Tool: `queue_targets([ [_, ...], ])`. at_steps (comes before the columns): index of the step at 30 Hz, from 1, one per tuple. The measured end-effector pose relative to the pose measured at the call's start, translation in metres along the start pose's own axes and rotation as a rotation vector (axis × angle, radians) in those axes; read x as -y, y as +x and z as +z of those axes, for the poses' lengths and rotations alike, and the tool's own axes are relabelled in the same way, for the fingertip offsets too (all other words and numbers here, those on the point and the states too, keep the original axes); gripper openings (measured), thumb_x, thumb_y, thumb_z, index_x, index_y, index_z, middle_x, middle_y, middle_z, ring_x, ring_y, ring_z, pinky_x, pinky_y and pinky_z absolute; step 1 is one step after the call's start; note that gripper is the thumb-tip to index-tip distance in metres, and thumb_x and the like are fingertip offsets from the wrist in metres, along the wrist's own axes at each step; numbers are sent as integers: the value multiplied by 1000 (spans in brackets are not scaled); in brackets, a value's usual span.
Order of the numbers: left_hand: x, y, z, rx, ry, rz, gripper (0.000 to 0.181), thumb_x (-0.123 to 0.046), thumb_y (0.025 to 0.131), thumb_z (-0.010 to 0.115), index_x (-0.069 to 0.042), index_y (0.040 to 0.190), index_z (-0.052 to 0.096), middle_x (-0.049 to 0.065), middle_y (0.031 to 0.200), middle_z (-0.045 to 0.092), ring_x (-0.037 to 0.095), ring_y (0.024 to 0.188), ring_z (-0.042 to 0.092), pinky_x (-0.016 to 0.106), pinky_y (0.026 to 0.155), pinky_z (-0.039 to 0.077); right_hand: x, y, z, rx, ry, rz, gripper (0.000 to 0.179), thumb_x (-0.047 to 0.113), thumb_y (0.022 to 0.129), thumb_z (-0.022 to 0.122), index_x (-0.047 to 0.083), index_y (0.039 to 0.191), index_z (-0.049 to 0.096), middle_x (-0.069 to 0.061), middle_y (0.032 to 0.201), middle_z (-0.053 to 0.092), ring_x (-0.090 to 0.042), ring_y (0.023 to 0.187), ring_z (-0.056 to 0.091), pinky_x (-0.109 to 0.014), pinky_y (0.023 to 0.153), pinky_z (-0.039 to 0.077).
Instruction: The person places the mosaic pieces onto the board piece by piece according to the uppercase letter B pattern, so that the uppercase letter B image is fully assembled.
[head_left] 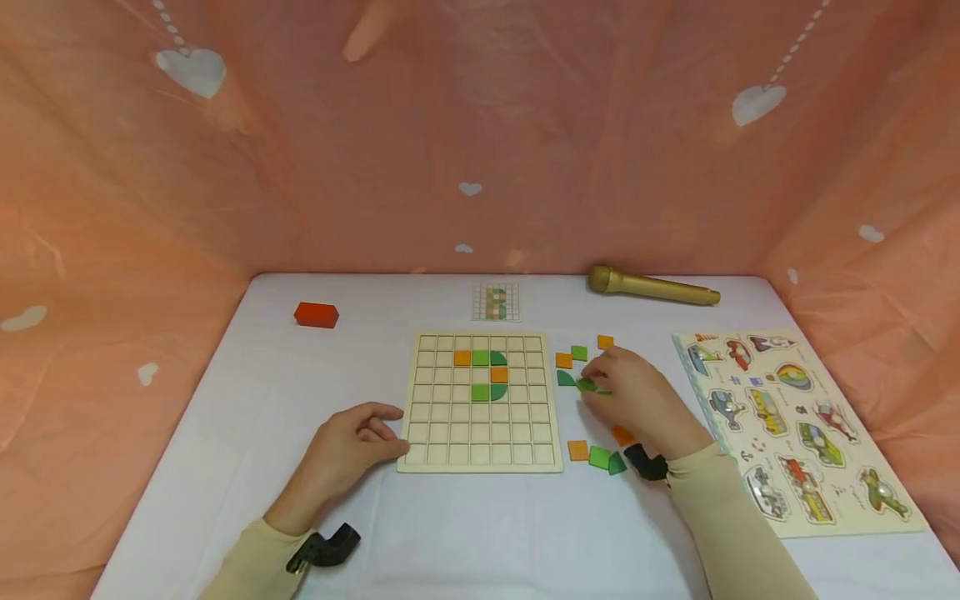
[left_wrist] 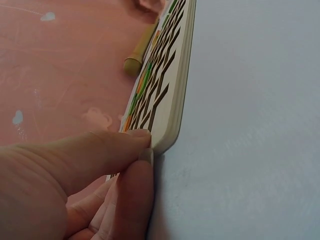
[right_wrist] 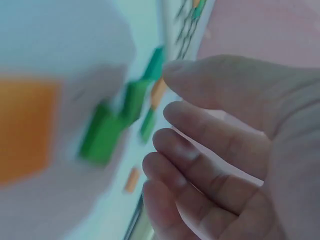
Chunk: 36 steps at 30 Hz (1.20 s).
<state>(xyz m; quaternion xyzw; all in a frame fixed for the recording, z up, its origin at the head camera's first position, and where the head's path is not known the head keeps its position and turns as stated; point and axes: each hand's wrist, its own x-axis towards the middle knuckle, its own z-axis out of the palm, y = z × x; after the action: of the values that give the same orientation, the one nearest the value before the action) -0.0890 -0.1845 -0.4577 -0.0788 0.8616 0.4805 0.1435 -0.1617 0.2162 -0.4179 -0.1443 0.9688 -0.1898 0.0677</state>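
My left hand (head_left: 348, 442) is at the lower left edge of a wooden grid board (head_left: 480, 454). In the left wrist view, its thumb (left_wrist: 107, 155) and a fingertip pinch the board's corner. Orange, light green and dark green tiles sit in the upper middle cells, among them an orange square (head_left: 462, 358). Right of the board, my right hand (head_left: 637, 396) hovers over loose tiles, close to a green leaf-shaped tile (head_left: 586, 385). In the right wrist view its fingers are loosely bent, the thumb apart from them, with nothing between.
A small pattern card (head_left: 497, 302) lies behind the board. A red block (head_left: 316, 315) is at the back left, a gold microphone (head_left: 652, 287) at the back right. A picture puzzle board (head_left: 802, 442) lies on the right. More loose tiles, including an orange square (head_left: 577, 451), lie nearer me.
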Motion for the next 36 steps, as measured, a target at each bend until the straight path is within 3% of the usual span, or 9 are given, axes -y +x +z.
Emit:
queue_targets([
  [5,2,1,0,5,-7,2,51,-24,84,92,-11,130,74,3,94,74,15,78,67,27,75,48,-16,-12,-4,28,26,32,23,19,95,79,9,115,79,-5,111,72,-23,99,65,-51,98,56],
  [17,2,0,-1,3,-9,5,51,-23,85,93,-11,130,74,2,92,75,15,78,68,26,77,48,-27,-14,-8,66,27,74,22,15,93,76,12,114,80,-7,121,74,-30,112,66,-57,105,53],
  [36,3,1,0,9,-14,14,52,-26,84,94,-13,131,74,2,95,74,15,78,67,26,77,48,-28,-15,-10,70,25,106,20,15,93,76,12,112,80,-7,119,74,-32,115,66,-59,106,53],
])
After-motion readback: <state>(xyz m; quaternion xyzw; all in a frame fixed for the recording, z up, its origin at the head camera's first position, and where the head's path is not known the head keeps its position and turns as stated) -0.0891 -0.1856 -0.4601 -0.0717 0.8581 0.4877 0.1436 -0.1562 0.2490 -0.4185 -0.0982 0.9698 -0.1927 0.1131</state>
